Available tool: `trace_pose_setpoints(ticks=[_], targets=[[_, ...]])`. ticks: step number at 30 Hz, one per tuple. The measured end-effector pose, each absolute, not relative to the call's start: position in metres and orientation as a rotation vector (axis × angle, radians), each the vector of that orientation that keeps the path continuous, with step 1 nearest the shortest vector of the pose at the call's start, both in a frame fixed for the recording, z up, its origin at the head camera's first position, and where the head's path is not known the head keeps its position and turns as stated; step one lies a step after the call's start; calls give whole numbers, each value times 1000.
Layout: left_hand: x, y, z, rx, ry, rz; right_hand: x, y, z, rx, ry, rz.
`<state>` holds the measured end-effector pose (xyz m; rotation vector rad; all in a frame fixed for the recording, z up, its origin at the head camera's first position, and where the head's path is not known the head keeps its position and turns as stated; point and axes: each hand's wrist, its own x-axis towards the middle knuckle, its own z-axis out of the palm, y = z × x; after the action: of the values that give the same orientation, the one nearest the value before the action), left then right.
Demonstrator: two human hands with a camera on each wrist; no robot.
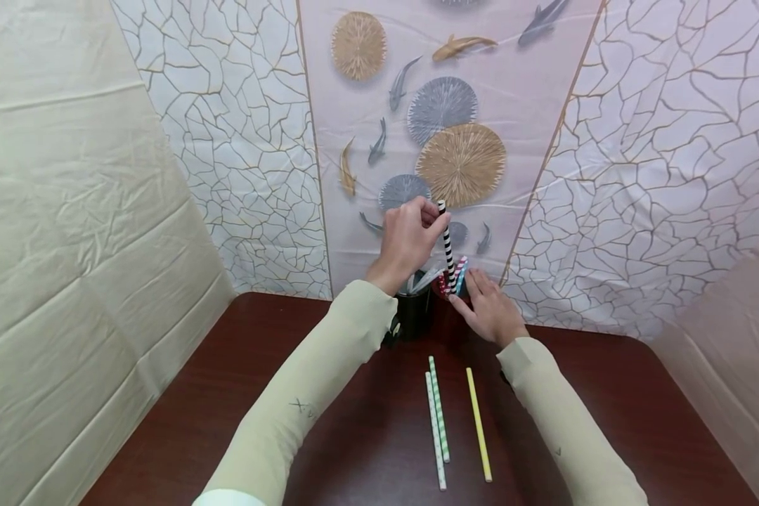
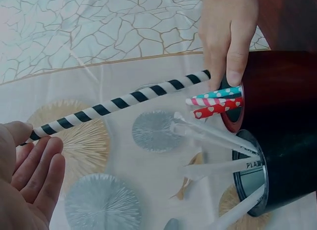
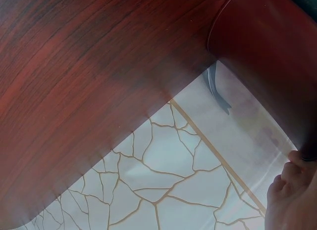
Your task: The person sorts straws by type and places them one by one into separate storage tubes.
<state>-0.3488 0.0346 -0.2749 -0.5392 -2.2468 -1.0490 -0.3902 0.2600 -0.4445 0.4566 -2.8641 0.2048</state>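
My left hand (image 1: 410,235) pinches the top of a black-and-white striped paper straw (image 1: 448,242) between thumb and fingers. The straw slants down toward the mouth of a dark red cup (image 2: 277,86), its lower end overlapping the opening in the head view. Patterned straws stand inside that cup: a red one with hearts (image 2: 210,111), a blue dotted one (image 2: 220,93) and a pink-and-white one. At the cup's right side, my right hand (image 1: 490,309) holds it near the rim, thumb in front and fingers behind.
A black cup (image 1: 413,315) with several clear-wrapped straws (image 2: 223,165) stands left of the red one. Nearer on the dark wooden table (image 1: 367,429) lie a yellow straw (image 1: 478,425), a green striped straw (image 1: 439,407) and a pale dotted straw (image 1: 434,430). Patterned cloth hangs behind.
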Motion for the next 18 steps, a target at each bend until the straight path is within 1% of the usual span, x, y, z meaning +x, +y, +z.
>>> trace_pose_setpoints(ticks=[11, 18], targets=[[-362, 50, -295, -531, -2232, -1049, -390, 260, -446, 452, -2872, 224], [-365, 54, -303, -542, -2358, -994, -390, 261, -445, 451, -2876, 204]])
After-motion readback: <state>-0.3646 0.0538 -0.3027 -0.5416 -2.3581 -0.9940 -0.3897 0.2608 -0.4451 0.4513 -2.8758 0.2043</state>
